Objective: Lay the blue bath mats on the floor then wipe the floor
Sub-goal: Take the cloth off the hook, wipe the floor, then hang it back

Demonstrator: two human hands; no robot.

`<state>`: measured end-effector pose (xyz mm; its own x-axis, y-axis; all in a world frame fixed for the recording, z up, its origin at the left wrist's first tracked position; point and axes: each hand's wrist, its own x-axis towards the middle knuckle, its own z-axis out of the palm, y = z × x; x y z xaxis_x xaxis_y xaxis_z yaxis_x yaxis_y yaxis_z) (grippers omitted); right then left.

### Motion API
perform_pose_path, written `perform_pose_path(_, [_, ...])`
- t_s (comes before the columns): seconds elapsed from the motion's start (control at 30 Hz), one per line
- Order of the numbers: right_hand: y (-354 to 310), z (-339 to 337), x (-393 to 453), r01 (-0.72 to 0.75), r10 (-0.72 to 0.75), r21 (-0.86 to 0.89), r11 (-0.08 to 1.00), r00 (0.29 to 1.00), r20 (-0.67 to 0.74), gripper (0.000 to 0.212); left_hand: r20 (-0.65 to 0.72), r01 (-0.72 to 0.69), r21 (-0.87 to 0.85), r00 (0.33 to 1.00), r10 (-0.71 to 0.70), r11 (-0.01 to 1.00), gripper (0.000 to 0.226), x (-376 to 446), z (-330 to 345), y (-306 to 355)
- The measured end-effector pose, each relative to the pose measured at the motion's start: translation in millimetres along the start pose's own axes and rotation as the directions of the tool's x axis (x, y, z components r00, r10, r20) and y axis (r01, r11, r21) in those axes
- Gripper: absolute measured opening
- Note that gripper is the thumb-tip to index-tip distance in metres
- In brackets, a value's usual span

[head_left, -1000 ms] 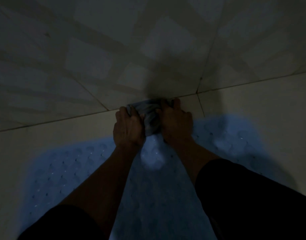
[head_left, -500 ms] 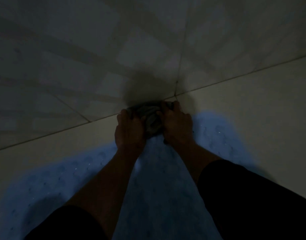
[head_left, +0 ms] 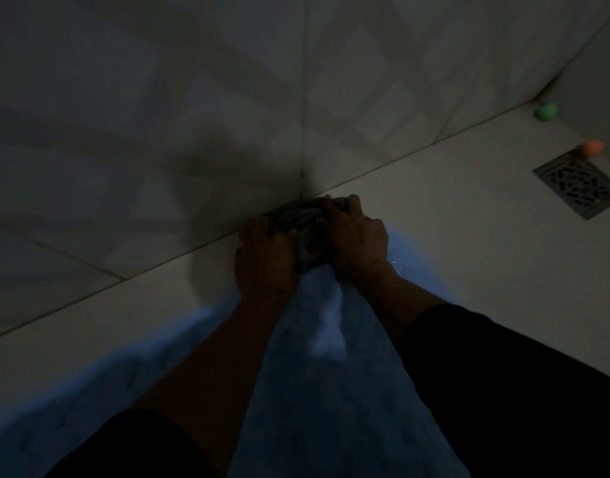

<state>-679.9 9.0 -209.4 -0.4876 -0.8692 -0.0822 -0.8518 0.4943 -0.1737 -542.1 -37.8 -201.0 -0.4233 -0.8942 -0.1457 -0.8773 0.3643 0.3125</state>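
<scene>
L hand (head_left: 265, 260) and R hand (head_left: 357, 241) sit side by side near frame centre, both planted on a bunched grey cloth (head_left: 305, 232). From what I see, L fingers curl over the cloth's 9 o'clock edge and R fingers curl over its 12–3 o'clock edge, so I read both as gripping the cloth, though the light is very dim. Cloth is pressed on the floor (head_left: 469, 236) right at the joint where it meets the tiled wall (head_left: 158, 132), just under a vertical grout line. Both forearms run back toward 6 o'clock into dark sleeves (head_left: 503, 391). Beneath the arms lies the blue bath mat (head_left: 324, 391), flat on the floor; its far edge touches the cloth and the heels of both hands, and it spreads out toward 7 o'clock and a bit toward 3 o'clock of the R hand. Bright patch on the mat btwn the wrists; I can't tell what it is. Further out, at approx 2 o'clock, a square metal floor drain (head_left: 577, 183) is set in the floor, well apart from the hands. An orange object (head_left: 591, 147) sits just beside the drain's far corner, and a green object (head_left: 547, 111) lies beyond it near the wall base. Both too blurred to ID.
</scene>
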Motion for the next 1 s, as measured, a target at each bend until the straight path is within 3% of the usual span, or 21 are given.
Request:
perform_pose_path(0.13, [27,-8,13,-0.010,0.010,-0.002,1.000,1.000,0.008,0.053,-0.042,-0.092,0.030,0.995,0.094,0.995,0.052,8,10,24])
perform_pose_path(0.53, [121,-17,49,-0.046,0.052,0.058,0.997,0.994,-0.101,0.049,-0.069,-0.174,0.130,0.981,0.183,0.976,0.038,44,41,120])
perform_pose_path(0.73, [174,-22,62,-0.132,0.131,0.005,0.991,0.981,-0.144,0.052,-0.052,-0.215,0.217,0.972,0.231,0.952,0.051,64,61,169])
perform_pose_path(0.87, [205,-27,66,-0.187,0.191,0.041,0.982,0.969,-0.154,0.052,-0.162,-0.244,0.213,0.946,0.280,0.946,0.050,72,73,200])
perform_pose_path(1.0, [228,-30,64,-0.247,0.254,0.064,0.967,0.956,-0.145,0.054,-0.052,-0.243,0.219,0.964,0.260,0.945,0.055,79,78,225])
